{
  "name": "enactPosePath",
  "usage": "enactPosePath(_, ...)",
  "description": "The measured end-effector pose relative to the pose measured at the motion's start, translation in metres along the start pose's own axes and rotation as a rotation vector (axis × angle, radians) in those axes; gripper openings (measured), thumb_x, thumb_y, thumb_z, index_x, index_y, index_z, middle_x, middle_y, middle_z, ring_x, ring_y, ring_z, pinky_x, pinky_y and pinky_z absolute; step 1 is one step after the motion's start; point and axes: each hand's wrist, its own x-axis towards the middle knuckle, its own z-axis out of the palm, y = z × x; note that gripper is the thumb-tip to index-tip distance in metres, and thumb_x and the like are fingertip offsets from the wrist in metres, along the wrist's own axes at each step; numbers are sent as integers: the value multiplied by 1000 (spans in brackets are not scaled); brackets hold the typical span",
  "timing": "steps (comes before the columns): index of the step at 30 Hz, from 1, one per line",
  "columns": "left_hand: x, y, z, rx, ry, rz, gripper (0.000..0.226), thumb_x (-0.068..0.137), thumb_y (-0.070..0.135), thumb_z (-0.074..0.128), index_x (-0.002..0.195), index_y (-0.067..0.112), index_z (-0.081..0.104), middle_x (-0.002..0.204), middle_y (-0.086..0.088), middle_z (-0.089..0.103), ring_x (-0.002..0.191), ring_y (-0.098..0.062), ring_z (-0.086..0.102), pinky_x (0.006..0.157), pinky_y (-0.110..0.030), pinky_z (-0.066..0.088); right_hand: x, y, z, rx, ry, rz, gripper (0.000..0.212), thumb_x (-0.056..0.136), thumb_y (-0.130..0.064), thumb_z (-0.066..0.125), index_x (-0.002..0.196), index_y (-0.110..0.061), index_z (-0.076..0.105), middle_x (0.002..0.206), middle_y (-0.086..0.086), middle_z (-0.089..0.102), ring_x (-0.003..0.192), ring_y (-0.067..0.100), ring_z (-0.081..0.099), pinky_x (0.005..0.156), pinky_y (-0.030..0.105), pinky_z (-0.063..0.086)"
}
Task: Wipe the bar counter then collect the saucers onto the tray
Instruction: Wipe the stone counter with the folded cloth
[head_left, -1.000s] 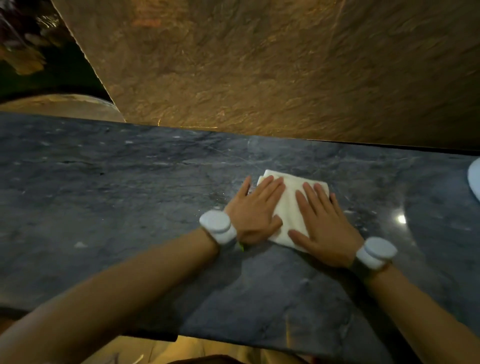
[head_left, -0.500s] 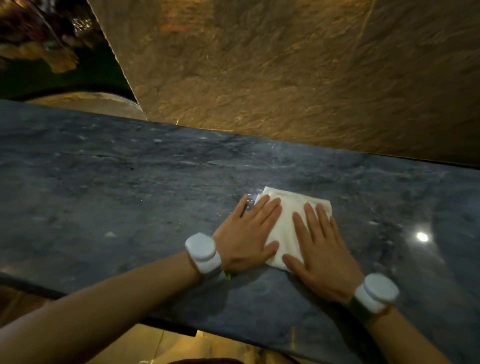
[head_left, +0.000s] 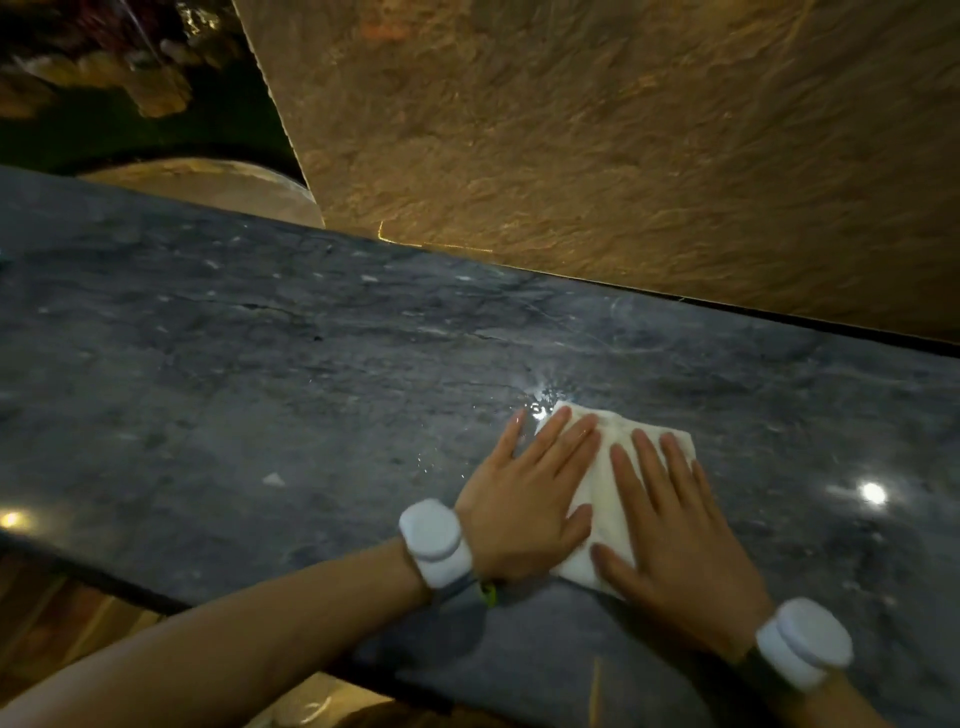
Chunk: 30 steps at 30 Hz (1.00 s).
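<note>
A folded white cloth (head_left: 605, 491) lies flat on the dark grey marble bar counter (head_left: 260, 395). My left hand (head_left: 524, 504) presses on the cloth's left part with fingers spread, its little finger on the stone. My right hand (head_left: 670, 535) lies flat on the cloth's right part, fingers spread and pointing away from me. Small water drops glint on the counter just beyond my left fingertips. No saucer and no tray are in view.
A rough tan stone wall (head_left: 623, 156) rises right behind the counter's far edge. A round pale tabletop (head_left: 208, 187) shows beyond the counter at the left. The counter's near edge (head_left: 130, 592) runs diagonally at the lower left, with wood floor below.
Both hands have slid the cloth leftward along the counter. The pale saucer edge seen at the far right one second ago has left the view.
</note>
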Motion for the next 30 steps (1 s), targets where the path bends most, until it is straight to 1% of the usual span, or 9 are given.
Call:
enactPosePath(3, 30, -31, -4, 10, 7, 25, 71, 93, 56, 17, 152, 16, 9, 161, -4, 11, 149, -21, 2, 117, -53, -6, 36, 8, -4, 0, -21, 53, 97, 80, -81, 12, 149, -23, -24, 158, 6, -26, 142, 23, -31, 115, 46, -10)
enactPosePath(7, 61, -77, -14, 43, -17, -6, 73, 93, 56, 17, 153, 16, 6, 162, -2, 5, 149, -20, -2, 116, -55, -9, 95, 2, -18, -12, -18, 87, 98, 80, -79, 12, 151, -19, -16, 161, 8, -18, 147, 28, -19, 115, 44, -11)
enactPosePath(10, 68, -91, -15, 49, -18, -2, 74, 92, 56, 16, 153, 15, 5, 162, -2, 5, 149, -20, -3, 116, -56, -9, 110, -2, -18, -20, -12, 119, 97, 79, -78, 11, 152, -19, -13, 161, 8, -16, 148, 28, -16, 115, 44, -10)
enactPosePath(15, 54, -99, -12, 38, 25, 54, 75, 92, 59, 14, 152, 14, 8, 161, -5, 10, 149, -21, 1, 117, -55, -8, 99, -21, -13, 23, -41, 161, 93, 77, -80, 5, 145, -26, -29, 157, 3, -29, 140, 21, -30, 113, 43, -15)
enactPosePath(19, 12, -110, -13, 18, 49, 36, 75, 92, 61, 13, 152, 16, 10, 161, -5, 14, 149, -22, 5, 115, -52, -14, 85, -63, -13, 46, -44, 146, 91, 80, -79, 7, 139, -27, -38, 151, 2, -39, 139, 22, -35, 113, 44, -17)
enactPosePath(23, -52, -110, -14, 0, 73, 11, 72, 94, 58, 19, 149, 12, 21, 157, -9, 26, 146, -27, 18, 117, -56, 0, 55, -112, -6, 53, -7, 89, 93, 85, -76, 14, 150, -20, -21, 157, 7, -31, 143, 25, -32, 116, 47, -13)
enactPosePath(26, -104, -118, -12, -20, 67, -14, 70, 95, 55, 17, 148, 10, 27, 156, -10, 29, 146, -28, 20, 116, -59, 7, 37, -151, -1, 30, 30, 15, 89, 88, -68, 26, 153, -7, 18, 161, 20, 7, 148, 37, -2, 118, 55, 7)
enactPosePath(27, -116, -121, -12, -30, 58, -19, 70, 95, 55, 14, 148, 10, 26, 156, -9, 28, 146, -27, 20, 115, -59, 8, 33, -160, 1, 20, 42, -5, 87, 89, -66, 27, 151, -5, 24, 159, 22, 13, 148, 39, 3, 116, 56, 10)
enactPosePath(30, -128, -127, -11, -40, 50, -7, 70, 95, 55, 20, 148, 11, 28, 156, -9, 27, 146, -26, 19, 115, -62, 8, 30, -172, 5, -14, 59, -9, 88, 89, -67, 26, 151, -4, 23, 159, 22, 13, 148, 37, 3, 115, 53, 7)
